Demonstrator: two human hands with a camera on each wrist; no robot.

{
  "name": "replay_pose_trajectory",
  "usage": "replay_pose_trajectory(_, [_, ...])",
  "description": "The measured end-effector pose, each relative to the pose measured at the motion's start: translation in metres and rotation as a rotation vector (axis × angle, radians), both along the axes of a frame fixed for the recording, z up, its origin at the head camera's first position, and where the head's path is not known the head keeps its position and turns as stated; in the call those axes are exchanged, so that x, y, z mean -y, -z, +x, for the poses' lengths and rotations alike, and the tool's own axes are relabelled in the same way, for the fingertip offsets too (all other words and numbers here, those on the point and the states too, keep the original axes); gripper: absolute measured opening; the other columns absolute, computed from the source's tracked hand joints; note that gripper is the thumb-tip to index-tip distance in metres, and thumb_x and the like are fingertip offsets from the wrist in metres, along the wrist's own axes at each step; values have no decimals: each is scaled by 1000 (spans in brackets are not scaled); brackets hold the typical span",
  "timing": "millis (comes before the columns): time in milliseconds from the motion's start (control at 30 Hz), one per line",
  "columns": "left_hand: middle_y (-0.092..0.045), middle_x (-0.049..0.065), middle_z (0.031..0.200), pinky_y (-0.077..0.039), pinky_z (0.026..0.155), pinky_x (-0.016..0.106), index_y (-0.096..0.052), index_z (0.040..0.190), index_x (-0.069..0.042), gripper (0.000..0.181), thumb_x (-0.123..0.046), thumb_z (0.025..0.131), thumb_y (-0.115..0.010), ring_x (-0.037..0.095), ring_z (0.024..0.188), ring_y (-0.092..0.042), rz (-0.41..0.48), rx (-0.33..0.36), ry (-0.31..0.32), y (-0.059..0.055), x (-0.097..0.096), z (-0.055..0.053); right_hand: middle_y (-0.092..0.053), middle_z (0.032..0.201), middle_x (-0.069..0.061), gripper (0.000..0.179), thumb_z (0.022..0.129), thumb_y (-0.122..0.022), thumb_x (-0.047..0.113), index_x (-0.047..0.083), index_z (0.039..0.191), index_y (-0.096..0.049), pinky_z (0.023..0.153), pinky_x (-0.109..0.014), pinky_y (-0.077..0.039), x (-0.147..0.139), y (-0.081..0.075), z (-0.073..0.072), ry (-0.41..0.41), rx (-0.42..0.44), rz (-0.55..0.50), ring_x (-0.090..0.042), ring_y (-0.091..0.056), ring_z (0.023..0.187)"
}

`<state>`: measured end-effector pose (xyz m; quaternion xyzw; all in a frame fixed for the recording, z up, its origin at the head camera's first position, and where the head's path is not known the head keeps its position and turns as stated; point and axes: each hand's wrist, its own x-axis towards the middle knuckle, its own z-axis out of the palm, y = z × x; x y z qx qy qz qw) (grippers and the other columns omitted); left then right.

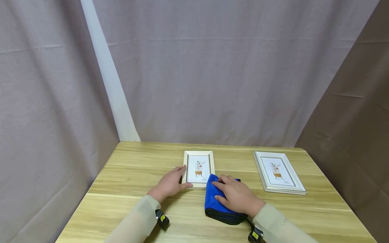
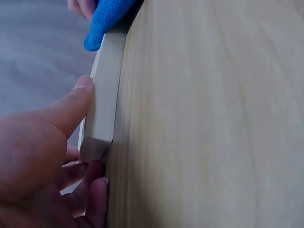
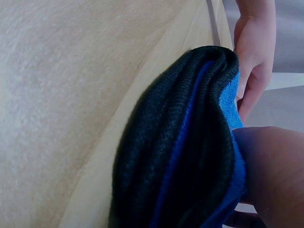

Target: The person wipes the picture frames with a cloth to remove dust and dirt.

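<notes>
A small cream picture frame [image 1: 198, 168] with a drawing of a potted plant lies on the wooden table. At its lower left corner my left hand [image 1: 171, 182] grips it, thumb along the near edge and fingers round the left side. The left wrist view shows the thumb against the frame's pale side [image 2: 104, 90]. My right hand [image 1: 237, 195] holds a folded blue cloth [image 1: 213, 199] with black edging, its fingers bent over the top. The cloth's far corner overlaps the frame's lower right corner. Several black-edged folds [image 3: 166, 142] face the right wrist camera.
On the right of the table [image 1: 130, 172] lies a stack of white picture frames [image 1: 279, 171], the top one with a similar plant drawing. Grey curtains [image 1: 206, 84] hang behind the table and along its sides.
</notes>
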<state>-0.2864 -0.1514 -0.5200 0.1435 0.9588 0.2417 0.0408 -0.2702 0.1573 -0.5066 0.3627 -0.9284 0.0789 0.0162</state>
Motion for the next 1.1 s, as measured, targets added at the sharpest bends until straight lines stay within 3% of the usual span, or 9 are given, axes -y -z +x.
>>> replay_pose_trajectory(133, [-46, 23, 167, -40, 125, 55, -36, 170, -1, 94, -47, 101, -81, 41, 151, -49, 58, 35, 44, -2, 10, 0, -63, 141, -13, 55, 108, -70, 44, 12, 153, -66, 103, -54, -59, 0, 1, -1, -6, -4, -2, -34, -63, 130])
replay_pose_trajectory(267, [-48, 21, 167, -45, 121, 51, -35, 171, -2, 96, -43, 99, -84, 31, 135, -62, 104, 63, 82, -3, 19, 0, -60, 146, -14, 56, 108, -70, 44, 13, 154, -65, 103, -55, -58, -1, 3, -1, -13, -9, -4, -35, -62, 132])
replay_pose_trajectory(400, [-52, 20, 164, -49, 116, 49, -34, 171, -3, 97, -45, 99, -84, 24, 120, -64, 90, 63, 100, -1, 20, -1, -57, 151, -15, 54, 107, -72, 42, 13, 153, -66, 105, -56, -57, -3, 5, -1, -16, -5, -26, -36, -60, 134])
replay_pose_trajectory(600, [-52, 22, 163, -46, 119, 52, -35, 170, -1, 96, -45, 99, -83, 28, 127, -61, 79, 40, 89, -4, 15, 1, -55, 154, -15, 54, 106, -73, 40, 13, 153, -67, 106, -57, -56, -2, 5, -3, -25, -26, -37, -36, -57, 136])
replay_pose_trajectory(800, [-55, 23, 160, -48, 117, 51, -36, 170, 0, 96, -42, 99, -85, 27, 120, -62, 74, 33, 74, -6, 14, 4, -56, 154, -13, 54, 106, -74, 39, 12, 152, -67, 107, -58, -54, 1, 3, -3, -41, -27, -30, -34, -55, 134])
replay_pose_trajectory(1100, [-55, 22, 161, -47, 118, 52, -37, 170, 0, 96, -43, 99, -84, 27, 122, -62, 72, 20, 75, -4, 13, 4, -56, 156, -12, 55, 107, -73, 39, 12, 154, -66, 106, -59, -53, 5, 0, -2, -41, -29, -7, -34, -53, 133])
